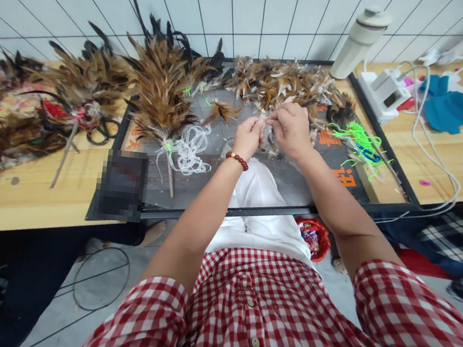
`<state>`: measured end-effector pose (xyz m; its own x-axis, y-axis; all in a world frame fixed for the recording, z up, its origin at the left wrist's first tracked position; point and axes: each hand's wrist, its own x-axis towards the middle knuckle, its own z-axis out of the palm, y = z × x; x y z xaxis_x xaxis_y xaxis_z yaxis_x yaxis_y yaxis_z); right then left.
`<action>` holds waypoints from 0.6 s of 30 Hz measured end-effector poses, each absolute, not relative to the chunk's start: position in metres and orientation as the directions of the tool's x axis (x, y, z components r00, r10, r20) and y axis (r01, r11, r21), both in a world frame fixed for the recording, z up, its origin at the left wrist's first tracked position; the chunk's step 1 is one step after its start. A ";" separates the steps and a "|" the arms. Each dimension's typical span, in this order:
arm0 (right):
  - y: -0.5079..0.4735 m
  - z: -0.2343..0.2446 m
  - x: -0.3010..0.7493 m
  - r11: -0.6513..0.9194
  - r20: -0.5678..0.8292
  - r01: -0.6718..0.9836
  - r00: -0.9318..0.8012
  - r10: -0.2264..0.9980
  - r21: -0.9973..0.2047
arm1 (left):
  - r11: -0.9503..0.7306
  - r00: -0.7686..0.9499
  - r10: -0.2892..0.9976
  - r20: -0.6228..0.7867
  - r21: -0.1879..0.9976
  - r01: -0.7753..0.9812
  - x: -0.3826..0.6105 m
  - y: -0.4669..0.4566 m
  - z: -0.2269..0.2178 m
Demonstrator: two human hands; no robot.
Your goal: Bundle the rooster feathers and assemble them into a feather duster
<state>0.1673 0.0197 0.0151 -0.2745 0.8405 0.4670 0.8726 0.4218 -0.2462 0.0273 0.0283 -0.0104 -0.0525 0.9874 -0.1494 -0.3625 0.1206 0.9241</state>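
Note:
My left hand (250, 134), with a red bead bracelet (236, 161) at its wrist, is closed in a pinch around a small tuft of feathers (274, 147). Against it, the fingertips of my right hand (290, 127) pinch at the tuft's pale base; fingers partly hide it. Just beyond both hands lies a heap of brown feathers (274, 81). To the left are a small loose feather bunch (222, 112), a tangle of white plastic strip (192, 150) and a large feather duster (161, 89) with a stick handle (170, 175).
Bright green ties (355, 139) lie at the right of the dark framed board (194, 209). A white bottle (359, 43) and a power strip (378, 98) with cables stand behind. Black scissors (102, 131) and more feather bundles (88, 75) are at left.

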 end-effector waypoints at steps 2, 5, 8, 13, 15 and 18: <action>0.019 0.016 0.165 0.417 0.472 0.877 -0.271 0.839 -0.237 | 0.105 0.005 0.994 -0.111 0.929 -0.355 0.027 0.027 -0.011; 0.028 0.019 0.167 0.403 0.468 0.885 -0.262 0.844 -0.232 | 0.136 0.068 0.991 -0.119 0.908 -0.397 0.024 0.027 -0.008; 0.052 0.022 0.174 0.366 0.417 0.901 -0.247 0.874 -0.233 | 0.161 0.014 0.985 -0.172 0.880 -0.446 0.020 0.028 -0.001; 0.087 0.022 0.175 0.401 0.260 0.911 -0.365 0.894 -0.099 | 0.112 -0.222 0.940 -0.258 0.850 -0.514 0.012 0.035 0.007; 0.093 0.016 0.168 0.441 0.207 0.896 -0.424 0.882 -0.042 | 0.097 -0.264 0.926 -0.269 0.848 -0.522 0.010 0.036 0.007; 0.103 0.005 0.159 0.489 0.160 0.868 -0.472 0.867 -0.089 | 0.090 -0.274 0.924 -0.267 0.847 -0.523 0.010 0.036 0.008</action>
